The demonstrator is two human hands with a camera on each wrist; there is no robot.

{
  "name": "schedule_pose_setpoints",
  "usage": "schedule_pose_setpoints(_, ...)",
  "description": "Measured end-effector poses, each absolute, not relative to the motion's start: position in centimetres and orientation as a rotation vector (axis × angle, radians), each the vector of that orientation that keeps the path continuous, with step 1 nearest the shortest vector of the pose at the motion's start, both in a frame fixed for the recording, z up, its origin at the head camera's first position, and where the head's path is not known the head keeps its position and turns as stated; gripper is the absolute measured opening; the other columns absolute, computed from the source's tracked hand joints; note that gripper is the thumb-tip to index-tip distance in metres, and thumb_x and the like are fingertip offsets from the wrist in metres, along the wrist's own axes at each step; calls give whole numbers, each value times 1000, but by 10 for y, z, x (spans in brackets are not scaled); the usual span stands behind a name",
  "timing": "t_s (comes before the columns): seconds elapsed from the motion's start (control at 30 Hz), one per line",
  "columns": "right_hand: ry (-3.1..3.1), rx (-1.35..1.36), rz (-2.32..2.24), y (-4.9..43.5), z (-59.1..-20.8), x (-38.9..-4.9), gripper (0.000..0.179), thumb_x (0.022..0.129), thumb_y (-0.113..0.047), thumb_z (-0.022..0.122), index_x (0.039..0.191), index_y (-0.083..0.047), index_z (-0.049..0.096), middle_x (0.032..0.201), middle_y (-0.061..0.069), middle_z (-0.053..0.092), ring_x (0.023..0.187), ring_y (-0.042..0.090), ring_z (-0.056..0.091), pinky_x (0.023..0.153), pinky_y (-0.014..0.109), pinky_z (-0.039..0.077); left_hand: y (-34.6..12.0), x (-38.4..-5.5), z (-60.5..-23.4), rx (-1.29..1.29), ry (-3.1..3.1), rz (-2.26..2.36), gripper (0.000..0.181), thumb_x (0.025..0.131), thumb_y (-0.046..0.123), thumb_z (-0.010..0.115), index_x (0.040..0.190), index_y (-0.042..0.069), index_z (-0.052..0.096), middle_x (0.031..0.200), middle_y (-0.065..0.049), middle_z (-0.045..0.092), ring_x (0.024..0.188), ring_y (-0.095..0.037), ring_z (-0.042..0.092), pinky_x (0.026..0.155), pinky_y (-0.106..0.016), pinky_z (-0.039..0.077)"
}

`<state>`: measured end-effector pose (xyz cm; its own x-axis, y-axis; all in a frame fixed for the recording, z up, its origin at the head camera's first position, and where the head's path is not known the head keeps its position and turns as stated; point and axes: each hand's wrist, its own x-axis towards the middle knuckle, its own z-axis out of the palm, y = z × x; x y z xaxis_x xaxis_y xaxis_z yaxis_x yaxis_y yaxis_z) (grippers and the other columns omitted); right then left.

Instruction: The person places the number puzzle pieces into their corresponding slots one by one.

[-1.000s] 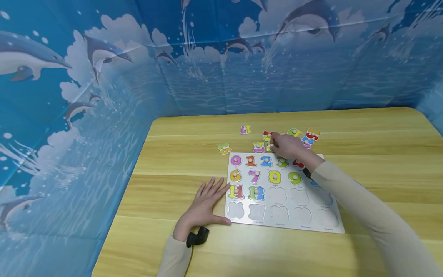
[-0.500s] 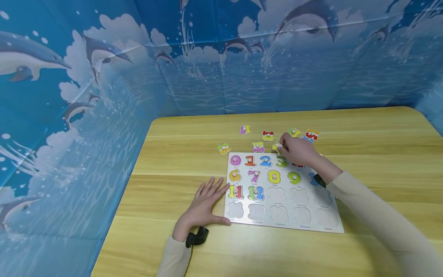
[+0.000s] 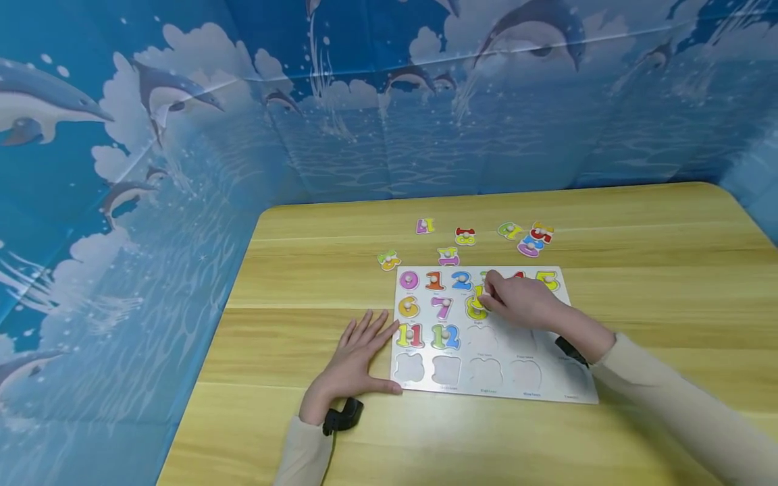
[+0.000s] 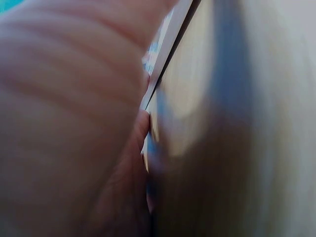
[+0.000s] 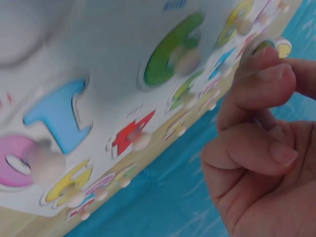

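A white number puzzle board (image 3: 422,386) lies on the table, with knobbed number pieces set in its upper rows. Above the yellow 8, my right hand (image 3: 525,300) pinches a yellow and green number puzzle piece (image 3: 478,294); its full number is hidden by the fingers. In the right wrist view, fingertips cover most of that piece (image 5: 284,49). My left hand (image 3: 352,364) lies flat with spread fingers at the board's left side, fingertips and thumb at its edge. The left wrist view shows mostly blurred hand (image 4: 64,108) beside the board's edge (image 4: 170,49).
Behind the board lie several loose pieces: a 17 (image 3: 425,226), an 18 (image 3: 465,236), a yellow and pink piece (image 3: 448,256), a green and orange piece (image 3: 389,260), and a cluster with a 15 (image 3: 542,233). Dolphin-print cloth (image 3: 365,148) hangs behind the wooden table (image 3: 286,270).
My right hand has picked up the yellow and green puzzle piece from behind the board and carried it toward me, over the board. The left hand stays in place.
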<state>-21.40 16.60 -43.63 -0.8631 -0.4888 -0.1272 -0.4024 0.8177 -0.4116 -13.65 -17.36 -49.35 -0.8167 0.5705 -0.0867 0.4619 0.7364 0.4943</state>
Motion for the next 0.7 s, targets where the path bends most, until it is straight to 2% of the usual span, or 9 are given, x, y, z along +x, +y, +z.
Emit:
schedule_pose_setpoints(0.3, 2689, -782, -503, 158, -447, -191, 21, 93, -29, 58, 81, -17, 46, 59, -5, 41, 51, 10, 40, 47, 26, 27, -178, -135, -497, 826, 2720, 698, 108, 69, 64, 72, 153, 24, 17, 159, -1, 4, 143, -25, -7, 112, -43, -7)
schedule_pose_setpoints(0.7, 2599, -866, -486, 160, -449, -185, 24, 92, -27, 63, 79, -18, 45, 58, -6, 39, 52, 10, 39, 49, 25, 25, -175, -139, -499, 878, 2725, 728, 107, 70, 64, 72, 153, 22, 19, 159, -4, 6, 143, -27, -6, 112, -46, -7)
